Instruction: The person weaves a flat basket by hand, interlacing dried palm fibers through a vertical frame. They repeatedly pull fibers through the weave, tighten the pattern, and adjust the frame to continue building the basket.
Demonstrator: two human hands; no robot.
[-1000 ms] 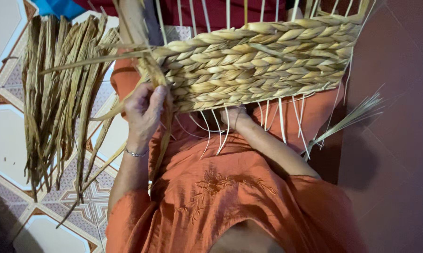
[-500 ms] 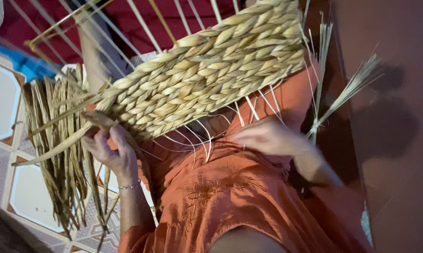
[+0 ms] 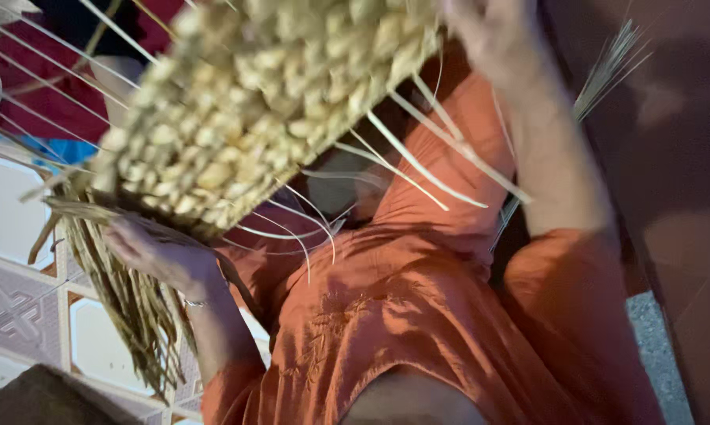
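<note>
Nearest the camera lies the person's orange garment, creased over the lap and both sleeves; above it the two hands work well apart, one at each end of a woven straw mat raised and tilted over the knees. The left hand, a thin bracelet at its wrist, sits under the mat's lower left edge with its fingers curled against the plaited border and loose strands; the right hand reaches up to the mat's upper right corner, but it is blurred and cut by the frame's top, so whether it is clamped on the weave cannot be told. Pale thin straw ends hang free from the mat's near edge across the garment; a bundle of dried straw trails down by the left wrist onto the patterned tiled floor; farther off, to the right, stands a dark brown wall, and behind the mat shows a dark red cloth.
</note>
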